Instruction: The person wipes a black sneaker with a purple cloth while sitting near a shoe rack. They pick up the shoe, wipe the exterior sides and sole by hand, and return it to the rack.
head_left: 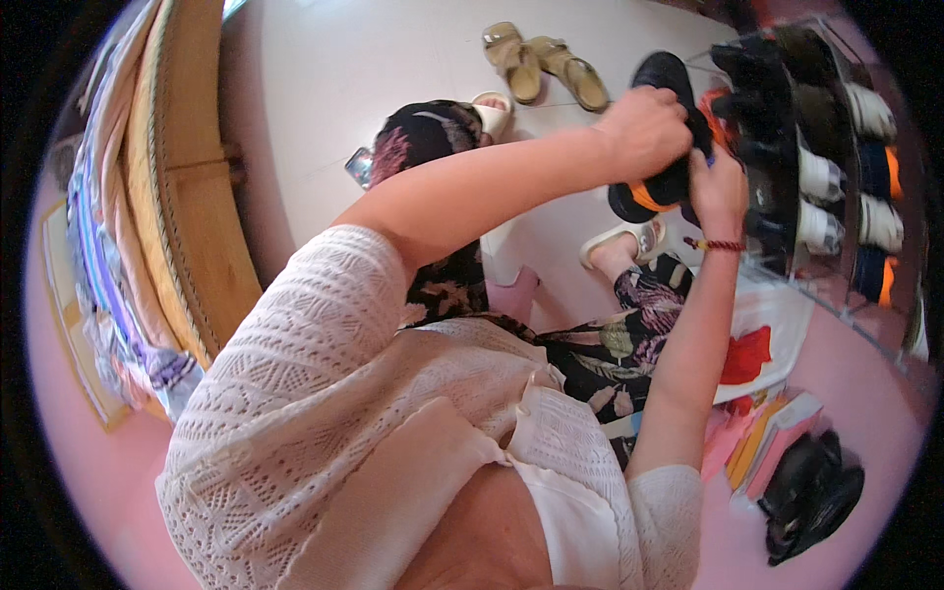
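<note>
Out in front of me, toward the right, both hands are on a black shoe (666,74) with an orange band (649,197). It is partly covered by my fingers, and I cannot tell whether it is one shoe or a pair. My left hand (644,133) reaches across and closes over the middle of it. My right hand (718,189), with a beaded bracelet (715,244) at the wrist, is closed on its right side. A small blue bit shows by the right fingers. Something red (715,116) shows just behind them.
A shoe rack (846,290) with several rows of shoes stands close on the right. Olive sandals (541,67) lie on the tiled floor. A bed (202,197) runs along the left. Lower right are a white bin (787,324) with red cloth (747,356), books (772,447) and a black bag-like object (814,492).
</note>
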Available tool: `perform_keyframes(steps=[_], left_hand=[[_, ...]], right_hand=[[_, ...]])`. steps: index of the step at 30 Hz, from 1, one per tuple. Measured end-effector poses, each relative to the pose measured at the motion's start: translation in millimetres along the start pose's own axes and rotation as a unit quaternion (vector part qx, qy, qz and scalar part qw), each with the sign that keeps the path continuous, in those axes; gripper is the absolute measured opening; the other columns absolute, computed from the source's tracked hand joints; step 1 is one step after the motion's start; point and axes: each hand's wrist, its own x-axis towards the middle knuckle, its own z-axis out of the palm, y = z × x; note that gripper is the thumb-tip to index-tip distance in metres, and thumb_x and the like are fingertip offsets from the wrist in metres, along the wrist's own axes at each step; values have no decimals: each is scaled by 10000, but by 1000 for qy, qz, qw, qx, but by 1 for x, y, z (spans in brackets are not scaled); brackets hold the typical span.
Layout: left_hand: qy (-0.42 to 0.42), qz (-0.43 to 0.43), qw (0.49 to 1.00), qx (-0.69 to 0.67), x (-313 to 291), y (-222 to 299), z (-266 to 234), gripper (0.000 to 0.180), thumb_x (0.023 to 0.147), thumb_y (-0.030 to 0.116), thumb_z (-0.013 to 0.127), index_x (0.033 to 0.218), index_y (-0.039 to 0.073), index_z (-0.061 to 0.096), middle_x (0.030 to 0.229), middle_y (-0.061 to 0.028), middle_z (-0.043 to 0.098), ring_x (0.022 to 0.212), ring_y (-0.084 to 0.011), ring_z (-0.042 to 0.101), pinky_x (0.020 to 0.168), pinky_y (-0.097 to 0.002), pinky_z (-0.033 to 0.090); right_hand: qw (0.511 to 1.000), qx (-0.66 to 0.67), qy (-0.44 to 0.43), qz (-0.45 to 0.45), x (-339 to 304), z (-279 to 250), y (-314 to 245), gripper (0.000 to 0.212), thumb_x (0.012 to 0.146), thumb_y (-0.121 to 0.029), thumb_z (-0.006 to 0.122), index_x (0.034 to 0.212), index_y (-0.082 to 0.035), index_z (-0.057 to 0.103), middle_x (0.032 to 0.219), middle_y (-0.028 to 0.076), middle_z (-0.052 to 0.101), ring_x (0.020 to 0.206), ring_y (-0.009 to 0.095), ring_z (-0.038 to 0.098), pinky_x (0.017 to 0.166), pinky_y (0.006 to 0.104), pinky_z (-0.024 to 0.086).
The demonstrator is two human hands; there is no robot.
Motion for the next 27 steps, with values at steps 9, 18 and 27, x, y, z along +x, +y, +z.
perform_keyframes(steps=[9, 18, 27], left_hand=[[-116, -43, 986, -108, 3, 27, 34, 261, 626, 312, 718, 789, 108, 714, 902, -125, 681, 820, -303, 662, 728, -400, 532], [-150, -105, 968, -172, 19, 25, 25, 187, 772, 172, 581, 863, 86, 720, 921, -125, 689, 868, -281, 669, 689, -381, 529], [-219, -111, 959, -141, 20, 24, 21, 240, 817, 209, 570, 984, 114, 713, 1025, -94, 683, 967, -258, 649, 782, -369, 510]], right_hand=[[1000, 26, -11, -4, -5, 0, 1, 475, 878, -303, 546, 1243, -2, 508, 1123, 272, 582, 1024, 450, 551, 849, 464, 435], [997, 74, 5, 11, -8, -3, 8, 507, 879, -303, 586, 1235, 47, 498, 1135, 273, 587, 1060, 401, 567, 865, 397, 434], [998, 64, -5, 0, -8, -5, -3, 471, 878, -247, 582, 1241, 42, 499, 1163, 278, 570, 1077, 399, 559, 879, 410, 432]])
